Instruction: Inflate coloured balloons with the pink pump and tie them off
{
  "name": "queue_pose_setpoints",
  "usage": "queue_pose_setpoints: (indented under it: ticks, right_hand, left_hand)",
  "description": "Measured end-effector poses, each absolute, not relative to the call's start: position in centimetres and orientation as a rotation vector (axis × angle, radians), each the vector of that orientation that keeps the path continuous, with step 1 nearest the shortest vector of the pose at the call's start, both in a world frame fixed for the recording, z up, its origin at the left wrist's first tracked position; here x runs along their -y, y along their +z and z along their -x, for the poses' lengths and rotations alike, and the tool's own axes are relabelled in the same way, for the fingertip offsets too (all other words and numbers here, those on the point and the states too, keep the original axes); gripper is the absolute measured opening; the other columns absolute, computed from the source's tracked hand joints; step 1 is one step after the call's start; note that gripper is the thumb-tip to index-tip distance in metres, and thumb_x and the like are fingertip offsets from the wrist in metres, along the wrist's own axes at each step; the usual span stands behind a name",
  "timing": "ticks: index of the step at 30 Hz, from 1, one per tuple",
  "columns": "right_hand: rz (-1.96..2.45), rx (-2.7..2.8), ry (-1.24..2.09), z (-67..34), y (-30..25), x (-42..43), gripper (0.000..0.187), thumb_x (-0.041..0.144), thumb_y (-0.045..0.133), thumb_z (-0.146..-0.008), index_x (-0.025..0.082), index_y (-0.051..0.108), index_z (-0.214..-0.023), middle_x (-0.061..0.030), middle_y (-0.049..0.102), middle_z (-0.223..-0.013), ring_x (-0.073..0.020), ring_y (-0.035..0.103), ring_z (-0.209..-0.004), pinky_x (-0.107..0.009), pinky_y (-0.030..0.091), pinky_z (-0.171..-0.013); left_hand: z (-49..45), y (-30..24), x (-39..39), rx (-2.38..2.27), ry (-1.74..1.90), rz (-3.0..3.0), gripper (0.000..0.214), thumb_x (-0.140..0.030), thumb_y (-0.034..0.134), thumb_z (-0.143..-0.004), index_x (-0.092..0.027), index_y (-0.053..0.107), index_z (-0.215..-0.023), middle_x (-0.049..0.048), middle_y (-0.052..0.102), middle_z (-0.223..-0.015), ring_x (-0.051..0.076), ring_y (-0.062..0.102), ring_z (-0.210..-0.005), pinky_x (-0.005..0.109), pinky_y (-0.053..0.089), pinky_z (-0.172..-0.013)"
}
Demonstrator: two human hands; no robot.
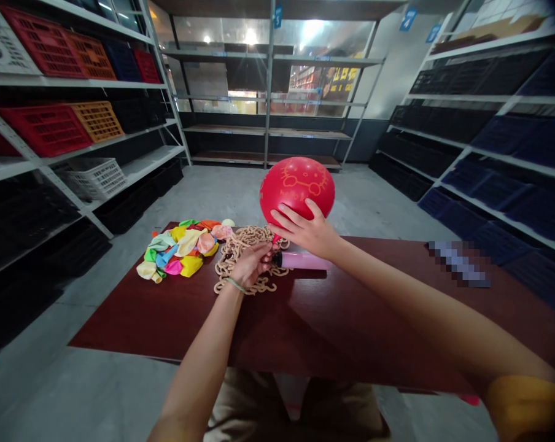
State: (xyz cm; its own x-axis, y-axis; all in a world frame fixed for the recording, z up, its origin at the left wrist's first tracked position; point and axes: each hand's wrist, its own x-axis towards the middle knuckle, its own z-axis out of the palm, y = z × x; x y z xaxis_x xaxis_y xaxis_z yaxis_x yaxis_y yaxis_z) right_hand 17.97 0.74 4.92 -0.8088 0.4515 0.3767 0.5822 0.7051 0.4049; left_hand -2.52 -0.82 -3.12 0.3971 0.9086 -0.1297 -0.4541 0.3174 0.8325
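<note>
An inflated red balloon (300, 181) with a yellow cartoon print stands up above the far side of the table. My left hand (250, 265) is closed around the balloon's neck, at the black end of a pink tube-shaped balloon pump (305, 261). Whether the neck sits on the pump's nozzle is hidden by the fingers. With fingers spread, my right hand (307, 232) rests against the balloon's lower near side. Beneath my left hand lies a heap of beige chain links (231, 261). Several limp coloured balloons (185, 247) form a pile to its left.
The dark red table (342, 325) extends in front of me, with a blurred flat object (459, 264) at its right. Shelves with red crates (47, 129) stand on the left, dark bins (498, 166) on the right. A metal rack (268, 92) stands at the back.
</note>
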Motion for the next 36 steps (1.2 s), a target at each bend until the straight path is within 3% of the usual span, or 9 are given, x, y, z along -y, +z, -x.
queue_pose_setpoints:
  ticks: [6,11,18,24,28,31,33,36]
  right_hand:
    - [0.813,2.648,-0.700,-17.9,5.1,-0.5,0.072,0.006,0.048,-0.092,0.041,0.027,-0.151,-0.0011,0.039,-0.155,-0.0296,0.031,-0.144,-0.073,0.021,-0.112]
    - [0.807,2.620,-0.770,-18.1,5.1,-1.0,0.067,0.007,0.044,-0.093,0.037,0.027,-0.151,-0.0029,0.039,-0.155,-0.0275,0.028,-0.145,-0.072,0.018,-0.113]
    - [0.823,2.618,-0.677,-18.3,5.7,-0.5,0.068,0.010,0.043,-0.093,0.042,0.026,-0.151,0.0011,0.042,-0.153,-0.0277,0.029,-0.144,-0.073,0.017,-0.113]
    - [0.807,2.613,-0.670,-16.2,5.0,1.2,0.070,0.008,0.043,-0.094,0.034,0.021,-0.154,-0.0035,0.037,-0.157,-0.0267,0.029,-0.145,-0.067,0.019,-0.115]
    - [0.818,2.595,-0.577,-15.6,2.3,2.5,0.051,0.015,0.046,-0.096,0.029,0.042,-0.145,-0.0064,0.051,-0.146,-0.0267,0.040,-0.137,-0.056,0.028,-0.112]
    - [0.878,2.667,-0.332,-15.7,-1.2,3.8,0.025,0.026,0.048,-0.098,0.027,0.065,-0.117,-0.0061,0.069,-0.111,-0.0256,0.056,-0.112,-0.047,0.040,-0.096]
    - [0.877,2.697,-0.140,-15.7,-3.6,4.6,0.019,0.033,0.053,-0.096,0.026,0.068,-0.105,-0.0050,0.070,-0.100,-0.0242,0.058,-0.098,-0.043,0.043,-0.087]
    - [0.909,2.674,-0.094,-15.6,-6.2,5.6,0.018,0.031,0.053,-0.096,0.026,0.068,-0.103,-0.0042,0.069,-0.096,-0.0229,0.059,-0.092,-0.040,0.044,-0.082]
  left_hand:
    - [1.9,-3.9,0.4,-0.838,1.195,-0.813,0.038,-0.044,0.083,-0.066,-0.013,0.066,-0.081,-0.0017,0.056,-0.069,0.006,0.047,-0.057,0.018,0.039,-0.052]
    - [1.9,-4.6,-0.1,-0.867,1.282,-1.008,0.039,-0.052,0.073,-0.075,-0.014,0.065,-0.077,-0.0014,0.057,-0.068,0.008,0.048,-0.059,0.021,0.040,-0.057]
    - [2.5,-3.9,0.0,-0.961,1.260,-1.323,0.033,-0.048,0.066,-0.081,-0.015,0.068,-0.079,0.0003,0.060,-0.069,0.013,0.052,-0.065,0.025,0.043,-0.066]
    - [2.6,-4.3,-0.5,-0.984,1.361,-1.223,0.026,-0.041,0.071,-0.075,-0.015,0.069,-0.076,-0.0001,0.060,-0.064,0.012,0.053,-0.059,0.025,0.044,-0.061]
    - [3.7,-4.9,-1.3,-1.049,1.443,-1.142,0.026,-0.039,0.071,-0.075,-0.014,0.071,-0.080,0.0006,0.062,-0.064,0.012,0.054,-0.059,0.025,0.046,-0.061]
    - [4.3,-5.3,-1.7,-1.062,1.462,-1.089,0.026,-0.039,0.073,-0.074,-0.013,0.071,-0.080,0.0006,0.063,-0.067,0.011,0.054,-0.059,0.024,0.046,-0.060]
    - [4.4,-5.5,-1.9,-1.062,1.460,-1.083,0.026,-0.039,0.073,-0.074,-0.013,0.070,-0.078,0.0001,0.062,-0.066,0.010,0.053,-0.058,0.024,0.046,-0.058]
    - [4.3,-5.9,-2.1,-1.082,1.440,-1.092,0.026,-0.039,0.072,-0.074,-0.014,0.069,-0.076,0.0006,0.062,-0.067,0.010,0.054,-0.057,0.023,0.047,-0.057]
